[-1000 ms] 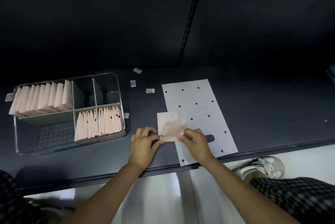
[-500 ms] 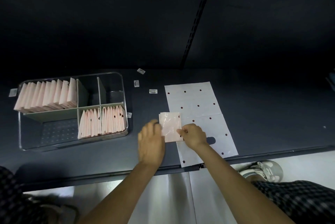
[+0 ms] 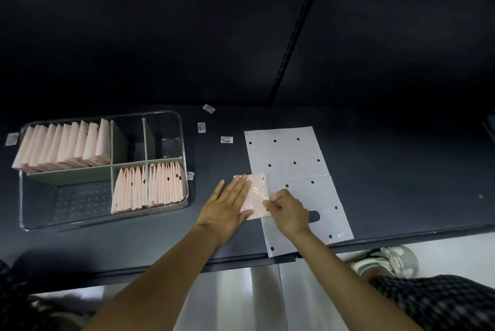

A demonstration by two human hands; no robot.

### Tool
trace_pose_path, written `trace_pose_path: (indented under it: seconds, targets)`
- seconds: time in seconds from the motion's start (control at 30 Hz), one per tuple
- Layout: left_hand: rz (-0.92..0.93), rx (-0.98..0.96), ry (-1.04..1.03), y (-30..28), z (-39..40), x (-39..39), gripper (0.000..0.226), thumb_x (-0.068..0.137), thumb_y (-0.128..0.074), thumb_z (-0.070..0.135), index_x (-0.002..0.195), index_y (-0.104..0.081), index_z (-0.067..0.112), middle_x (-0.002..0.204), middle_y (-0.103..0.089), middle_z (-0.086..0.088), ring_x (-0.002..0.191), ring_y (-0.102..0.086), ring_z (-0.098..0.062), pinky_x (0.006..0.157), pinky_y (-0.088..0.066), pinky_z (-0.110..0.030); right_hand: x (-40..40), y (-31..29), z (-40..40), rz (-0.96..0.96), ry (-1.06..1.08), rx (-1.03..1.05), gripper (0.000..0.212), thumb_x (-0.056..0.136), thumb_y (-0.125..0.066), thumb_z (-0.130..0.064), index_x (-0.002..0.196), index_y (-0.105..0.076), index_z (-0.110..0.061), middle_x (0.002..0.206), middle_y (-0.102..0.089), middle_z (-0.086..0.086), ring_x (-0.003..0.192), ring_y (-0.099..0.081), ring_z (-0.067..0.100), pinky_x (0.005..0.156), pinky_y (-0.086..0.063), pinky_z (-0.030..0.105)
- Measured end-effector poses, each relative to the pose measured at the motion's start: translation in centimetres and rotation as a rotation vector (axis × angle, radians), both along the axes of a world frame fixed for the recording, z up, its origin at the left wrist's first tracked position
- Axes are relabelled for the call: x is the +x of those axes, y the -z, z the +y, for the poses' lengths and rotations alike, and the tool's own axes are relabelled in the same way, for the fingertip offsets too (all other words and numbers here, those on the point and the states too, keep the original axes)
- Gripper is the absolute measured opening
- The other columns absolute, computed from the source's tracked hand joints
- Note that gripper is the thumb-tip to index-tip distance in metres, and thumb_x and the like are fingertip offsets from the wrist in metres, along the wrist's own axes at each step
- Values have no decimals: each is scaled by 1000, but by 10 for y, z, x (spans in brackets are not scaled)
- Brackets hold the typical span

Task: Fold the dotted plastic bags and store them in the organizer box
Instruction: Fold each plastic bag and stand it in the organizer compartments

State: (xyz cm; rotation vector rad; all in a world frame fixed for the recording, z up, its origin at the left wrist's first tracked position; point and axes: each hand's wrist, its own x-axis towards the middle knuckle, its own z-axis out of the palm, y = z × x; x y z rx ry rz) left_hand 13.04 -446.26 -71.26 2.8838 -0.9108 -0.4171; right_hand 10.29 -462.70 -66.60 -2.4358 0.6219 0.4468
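Item: small pale-pink folded plastic bag (image 3: pixel 255 196), lying on the dark worktop (image 3: pixel 401 183) just right of the clear compartmented organizer box (image 3: pixel 184 159), its right edge overlapping the flat white dotted plastic bag (image 3: pixel 294 169). Your left hand (image 3: pixel 227 204) lay flat with straight fingers pressing its left half; your right hand (image 3: pixel 289 210) pinched its right edge. It looked light, thin, soft and slick, apt to spring open. You were best placed taking it across the folded edges, layers pinched together.

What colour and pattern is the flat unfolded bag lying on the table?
White with scattered dark dots; the unfolded bag shows best in the head view.
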Motion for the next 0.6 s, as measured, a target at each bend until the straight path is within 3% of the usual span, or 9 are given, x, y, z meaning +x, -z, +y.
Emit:
trace_pose_path:
  seconds: [0.13, 0.27, 0.33, 0.4, 0.5, 0.53, 0.6]
  targets:
    - [35, -5, 22, 0, 2, 1, 74, 96, -14, 58, 138, 29, 16, 152, 28, 0, 131, 36, -13, 109, 26, -36, -10, -2, 4, -38, 32, 138, 44, 78, -74, -29, 110, -46, -20, 80, -62, -7, 93, -59, 19, 84, -46, 34]
    - [114, -2, 103, -9, 6, 6, 103, 80, -26, 79, 143, 27, 17, 147, 34, -1, 135, 34, -15, 111, 24, -37, -14, -12, 6, -99, 44, 351, 48, 78, -72, -7, 117, -45, -18, 72, -56, -5, 77, -58, 15, 78, -49, 31]
    - [132, -39, 88, -16, 7, 6, 96, 86, -32, 71, 145, 23, 19, 151, 29, -1, 141, 25, -15, 113, 20, -35, -13, -22, 7, -118, 129, 483, 44, 78, -70, -1, 113, -48, -17, 77, -57, 3, 79, -58, 20, 85, -50, 34]
    - [142, -118, 41, -25, 9, 7, 75, 97, -35, 50, 147, 15, 25, 158, 14, 0, 145, 10, -13, 115, 13, -32, -11, -36, 8, -113, 243, 655, 41, 79, -68, 3, 111, -49, -14, 83, -58, 10, 84, -60, 26, 90, -51, 38]
    - [118, -215, 29, -44, 17, 7, 59, 100, -34, 20, 150, -5, 32, 159, -8, 4, 145, -7, -9, 118, 2, -29, -7, -62, 5, -85, 292, 871, 32, 83, -67, -1, 110, -52, -12, 88, -56, 10, 78, -63, 22, 78, -56, 24]
    - [111, -232, 47, -54, 19, 7, 56, 100, -33, 18, 150, -10, 33, 158, -13, 5, 145, -11, -9, 118, -1, -29, -6, -72, 5, -82, 210, 797, 29, 84, -68, -10, 109, -54, -16, 95, -55, 8, 80, -62, 17, 73, -55, 17]
    - [129, -252, 76, -78, 25, 8, 50, 101, -32, 20, 148, -22, 34, 155, -26, 6, 142, -23, -12, 117, -13, -31, -4, -89, 6, -98, -122, 355, 42, 81, -71, -33, 118, -53, -28, 119, -44, 2, 98, -53, 11, 73, -47, 10]
